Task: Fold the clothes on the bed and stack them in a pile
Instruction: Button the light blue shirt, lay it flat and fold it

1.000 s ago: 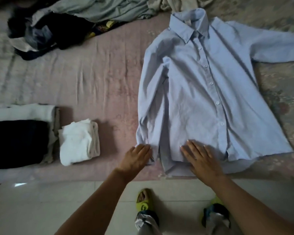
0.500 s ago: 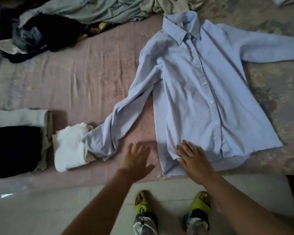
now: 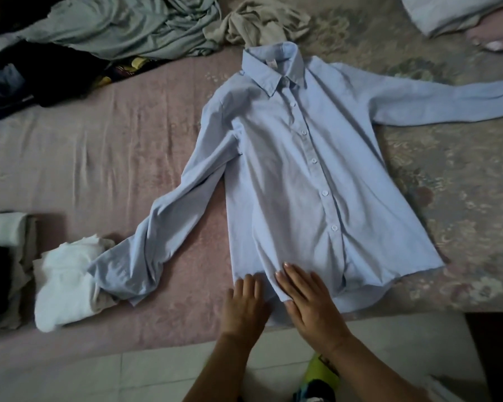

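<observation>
A light blue button-up shirt (image 3: 302,175) lies face up on the bed, collar away from me. One sleeve (image 3: 163,224) runs down to the left, its cuff resting on a folded white garment (image 3: 64,288). The other sleeve (image 3: 453,103) stretches out to the right. My left hand (image 3: 246,304) lies flat, fingers straight, on the shirt's bottom hem at its left corner. My right hand (image 3: 308,300) presses flat on the hem just beside it. A folded pile (image 3: 0,256) of white and black clothes sits at the far left.
Unfolded clothes lie along the far side: a grey-green garment (image 3: 128,27), dark clothes (image 3: 41,74) and a beige piece (image 3: 259,21). A pillow (image 3: 453,15) is at the top right. The bed's near edge (image 3: 128,338) meets a tiled floor (image 3: 114,378).
The left sleeve, earlier folded over the shirt's body, swung out to the left onto the white garment. My left hand came back to the hem beside my right hand.
</observation>
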A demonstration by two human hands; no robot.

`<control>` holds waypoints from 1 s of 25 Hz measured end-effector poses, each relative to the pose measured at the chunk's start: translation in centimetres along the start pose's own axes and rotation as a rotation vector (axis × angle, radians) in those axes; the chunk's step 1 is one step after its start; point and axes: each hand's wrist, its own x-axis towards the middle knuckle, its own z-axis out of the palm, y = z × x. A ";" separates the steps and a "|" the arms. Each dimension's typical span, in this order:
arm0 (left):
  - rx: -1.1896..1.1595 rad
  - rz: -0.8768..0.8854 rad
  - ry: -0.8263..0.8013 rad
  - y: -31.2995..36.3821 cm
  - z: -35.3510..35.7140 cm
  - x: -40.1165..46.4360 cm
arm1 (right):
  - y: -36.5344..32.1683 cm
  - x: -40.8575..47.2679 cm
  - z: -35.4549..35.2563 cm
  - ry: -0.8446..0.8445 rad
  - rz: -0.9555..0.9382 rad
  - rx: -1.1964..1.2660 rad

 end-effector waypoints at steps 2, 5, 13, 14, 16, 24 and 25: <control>-0.007 -0.022 -0.041 -0.4 -0.2 1.6 | 0.6 0.0 0.2 0.022 0.009 0.045; -0.067 -0.028 0.167 -1.0 -1.2 0.4 | 1.5 -0.2 -0.6 0.091 -0.003 0.073; -0.406 -0.955 0.121 -2.3 -2.0 -6.6 | -0.3 -0.4 2.4 -0.100 -0.165 -0.274; -0.279 -0.868 0.166 -2.6 -1.5 -6.4 | 0.0 -0.2 2.9 -0.172 -0.156 -0.300; -0.057 -0.550 0.124 -3.2 -0.6 -5.4 | 0.7 0.2 2.8 -0.262 -0.040 -0.306; -0.131 -0.183 0.105 -3.7 -2.7 -1.5 | -0.1 1.2 2.1 0.023 -0.186 -0.131; -0.194 -0.224 0.148 -4.0 -2.9 -2.3 | -0.5 0.8 2.5 -0.018 -0.219 -0.150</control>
